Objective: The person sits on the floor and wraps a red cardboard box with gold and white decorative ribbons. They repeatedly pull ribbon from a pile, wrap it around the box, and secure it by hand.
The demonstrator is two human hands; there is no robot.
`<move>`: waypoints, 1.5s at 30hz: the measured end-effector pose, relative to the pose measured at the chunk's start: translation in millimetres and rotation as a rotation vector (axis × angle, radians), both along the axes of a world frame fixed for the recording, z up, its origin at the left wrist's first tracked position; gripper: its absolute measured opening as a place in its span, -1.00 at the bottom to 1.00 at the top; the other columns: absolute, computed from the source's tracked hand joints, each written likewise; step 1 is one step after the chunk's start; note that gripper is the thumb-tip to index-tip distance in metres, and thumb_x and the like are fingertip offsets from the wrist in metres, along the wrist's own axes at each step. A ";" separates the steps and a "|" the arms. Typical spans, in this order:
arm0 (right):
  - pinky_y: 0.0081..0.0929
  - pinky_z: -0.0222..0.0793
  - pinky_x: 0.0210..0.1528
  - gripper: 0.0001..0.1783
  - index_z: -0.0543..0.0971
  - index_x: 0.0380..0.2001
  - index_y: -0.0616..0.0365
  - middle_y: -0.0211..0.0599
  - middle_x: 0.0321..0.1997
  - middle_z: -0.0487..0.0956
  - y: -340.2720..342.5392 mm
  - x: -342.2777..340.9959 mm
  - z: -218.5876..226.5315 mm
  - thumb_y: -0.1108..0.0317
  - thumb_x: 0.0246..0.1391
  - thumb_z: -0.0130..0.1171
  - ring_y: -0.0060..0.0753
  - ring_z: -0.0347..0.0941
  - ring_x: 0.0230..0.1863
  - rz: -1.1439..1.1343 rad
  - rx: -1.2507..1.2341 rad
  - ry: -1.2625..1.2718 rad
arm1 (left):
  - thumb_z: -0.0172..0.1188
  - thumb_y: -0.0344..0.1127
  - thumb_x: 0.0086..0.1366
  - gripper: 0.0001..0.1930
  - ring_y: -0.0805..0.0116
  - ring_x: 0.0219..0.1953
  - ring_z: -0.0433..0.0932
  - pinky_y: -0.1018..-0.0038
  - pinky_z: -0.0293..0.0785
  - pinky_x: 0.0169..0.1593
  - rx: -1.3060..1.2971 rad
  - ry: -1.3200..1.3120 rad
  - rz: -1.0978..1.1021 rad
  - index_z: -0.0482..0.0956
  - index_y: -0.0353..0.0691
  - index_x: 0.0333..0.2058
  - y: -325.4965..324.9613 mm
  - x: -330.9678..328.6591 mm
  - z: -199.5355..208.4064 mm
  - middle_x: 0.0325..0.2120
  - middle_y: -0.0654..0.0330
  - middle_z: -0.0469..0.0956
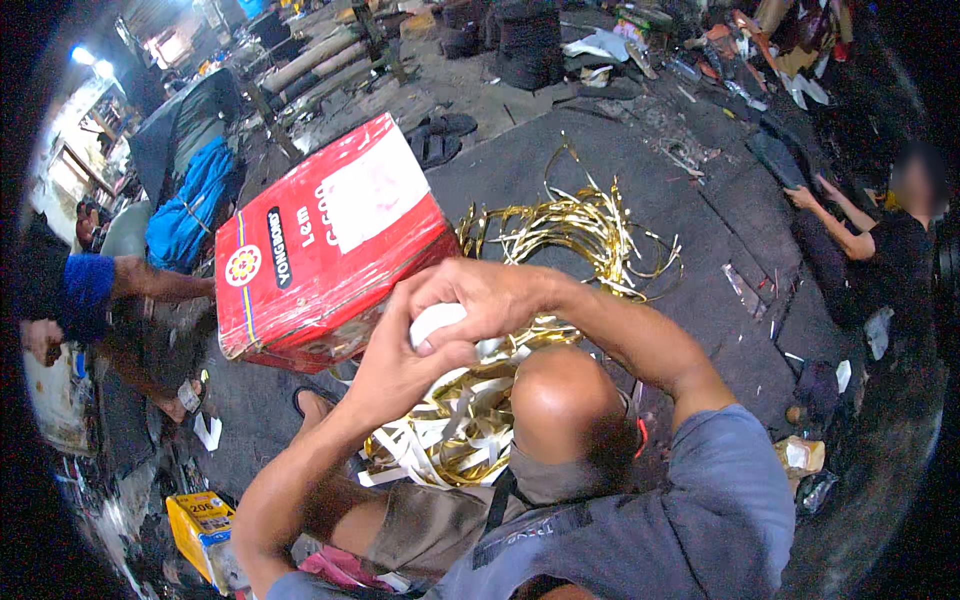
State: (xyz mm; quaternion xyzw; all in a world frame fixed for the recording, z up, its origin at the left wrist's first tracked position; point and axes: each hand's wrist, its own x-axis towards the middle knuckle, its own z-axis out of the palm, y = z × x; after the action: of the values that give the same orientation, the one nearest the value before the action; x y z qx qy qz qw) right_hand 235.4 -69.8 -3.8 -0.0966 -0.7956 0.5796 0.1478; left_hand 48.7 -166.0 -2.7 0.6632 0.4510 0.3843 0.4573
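A smooth white rounded thing (436,322) sits between my hands, mostly covered, so its kind cannot be told. Wrapped round its lower left side is my left hand (388,358), fingers curled and thumb pointing right. My right hand (482,298) closes over it from above and the right, its fingers bent. Both hands are beside the near right edge of a large red box-shaped container (305,215) with a white patch and a flower emblem. Below them lies a loose heap of white and gold strips (440,425), and beyond my right wrist a looped bundle of shiny gold strips (575,235).
A dark mat (705,290) covers the ground, with scraps about. Black sandals (440,138) lie behind the container. A yellow box (200,535) stands lower left. One person (880,240) sits at right holding a dark flat piece; another's leg (165,278) reaches in from the left.
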 end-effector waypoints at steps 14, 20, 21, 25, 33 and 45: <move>-0.40 0.52 -0.28 -0.66 0.73 -0.23 0.26 -0.30 -0.38 0.73 98.7 -1.8 73.5 0.15 0.17 0.32 -0.47 0.61 -0.37 -0.340 0.255 -0.198 | 0.39 -0.25 0.16 -0.81 0.47 -0.56 0.51 0.44 0.35 -0.46 -0.017 0.661 0.375 0.70 -0.28 -0.41 38.6 -237.6 106.9 -0.63 0.32 0.59; -0.18 0.59 -0.09 -0.70 0.78 -0.19 0.08 -0.13 -0.30 0.77 99.0 -39.2 69.0 0.17 0.10 0.30 -0.11 0.73 -0.22 -0.541 0.828 -0.484 | 0.56 -0.27 -0.08 -0.36 -0.04 0.20 0.51 0.15 0.47 0.26 0.721 0.936 0.480 0.66 -0.20 0.06 102.1 -147.8 61.6 0.11 -0.03 0.56; -0.10 0.59 -0.03 -0.68 0.79 -0.16 -0.01 -0.11 -0.24 0.77 99.7 -41.4 64.8 0.12 0.07 0.32 0.02 0.71 -0.16 -0.567 0.860 -0.501 | 0.49 -0.31 0.03 -0.44 0.08 0.09 0.60 0.20 0.52 0.19 0.763 0.645 0.392 0.66 -0.18 0.08 127.2 -124.4 36.2 0.03 0.02 0.63; 0.01 0.60 0.02 -0.71 0.77 -0.19 -0.06 -0.08 -0.20 0.75 100.4 -25.6 43.8 0.20 -0.02 0.32 0.08 0.70 -0.11 -0.783 0.786 -0.372 | 0.43 -0.32 0.24 -0.69 0.48 -0.35 0.60 0.43 0.59 -0.22 0.408 0.259 0.266 0.69 -0.25 -0.05 152.7 -33.9 10.4 -0.32 0.18 0.69; -0.04 0.58 -0.07 -0.74 0.77 -0.29 -0.02 -0.19 -0.20 0.64 96.0 -4.7 34.8 0.07 0.08 0.36 -0.02 0.64 -0.10 -0.796 1.037 -0.185 | 0.40 -0.44 0.30 -0.90 0.48 -0.34 0.57 0.48 0.52 -0.23 0.492 0.127 0.369 0.73 -0.32 -0.24 152.3 -19.0 -11.9 -0.32 0.19 0.67; -0.06 0.57 -0.07 -0.70 0.80 -0.35 0.07 -0.14 -0.20 0.59 96.1 7.1 46.8 0.08 0.00 0.36 0.00 0.62 -0.10 -0.668 0.948 -0.227 | 0.43 -0.51 0.21 -0.90 0.51 -0.33 0.50 0.52 0.39 -0.23 0.413 0.055 0.273 0.77 -0.31 -0.28 154.6 -22.7 -9.7 -0.34 0.24 0.62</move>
State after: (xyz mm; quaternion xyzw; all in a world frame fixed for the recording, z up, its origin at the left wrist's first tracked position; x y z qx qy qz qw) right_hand 242.5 26.3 43.0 -0.3266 -0.9051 0.0691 0.2634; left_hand 26.1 -11.4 -12.4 0.6858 0.4606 0.5083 0.2433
